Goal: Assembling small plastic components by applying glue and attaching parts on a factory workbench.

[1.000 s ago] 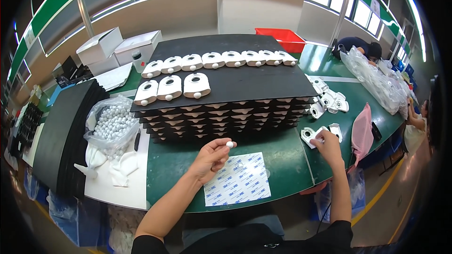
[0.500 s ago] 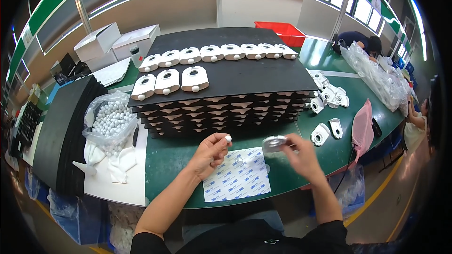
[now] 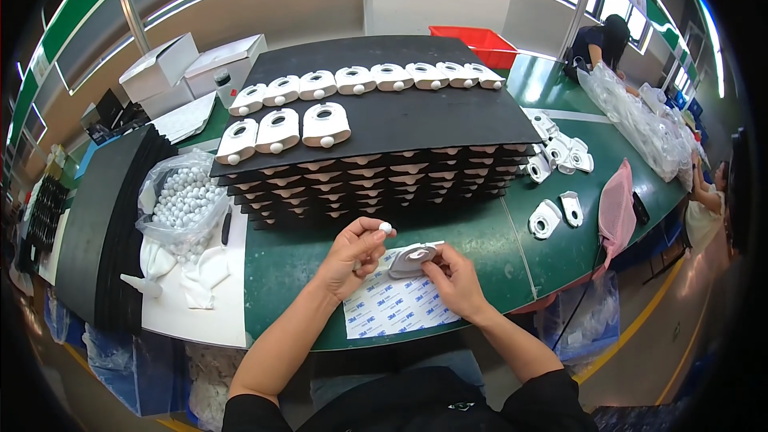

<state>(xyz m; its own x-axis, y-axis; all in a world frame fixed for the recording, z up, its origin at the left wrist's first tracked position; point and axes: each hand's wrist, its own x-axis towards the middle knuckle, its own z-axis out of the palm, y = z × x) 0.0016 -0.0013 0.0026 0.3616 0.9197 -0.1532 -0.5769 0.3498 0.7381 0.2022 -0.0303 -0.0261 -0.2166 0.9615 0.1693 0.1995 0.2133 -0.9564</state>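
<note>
A small white ball (image 3: 386,227) is pinched between the thumb and fingertips of my left hand (image 3: 352,256), above the green table. My right hand (image 3: 459,282) grips a white plastic housing (image 3: 413,261) with a round opening, tilted over a white adhesive sheet (image 3: 392,310) with blue printing. Ball and housing are close together but apart. Beyond my hands, white housings (image 3: 326,124), each with a ball at its near edge, lie in two rows on a stack of black boards (image 3: 416,124). Several loose housings (image 3: 545,219) rest to the right.
On the left, a clear bag of white balls (image 3: 184,202) stands beside white cloths (image 3: 204,276), a small nozzle bottle (image 3: 144,285) and upright black boards (image 3: 104,232). A pink mesh bag (image 3: 617,212) lies at the right edge. A co-worker (image 3: 600,44) sits far right near clear plastic bags (image 3: 636,128).
My right hand has brought the housing leftward over the sheet, near the ball. My left hand keeps hold of the ball. The far co-worker has straightened up.
</note>
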